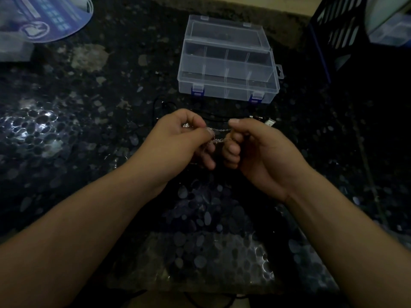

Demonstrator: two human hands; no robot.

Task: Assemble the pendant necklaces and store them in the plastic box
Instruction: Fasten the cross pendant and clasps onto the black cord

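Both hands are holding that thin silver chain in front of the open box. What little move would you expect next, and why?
Probably bringing the chain's ends together to work the clasp: the left hand and right hand each pinch it, with short lengths stretched between them. The plastic box stands open beyond, apparently with no necklace in it yet.

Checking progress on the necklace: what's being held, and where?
A thin silver chain, pinched by left hand and right hand, each grip on one side of the stretched span.
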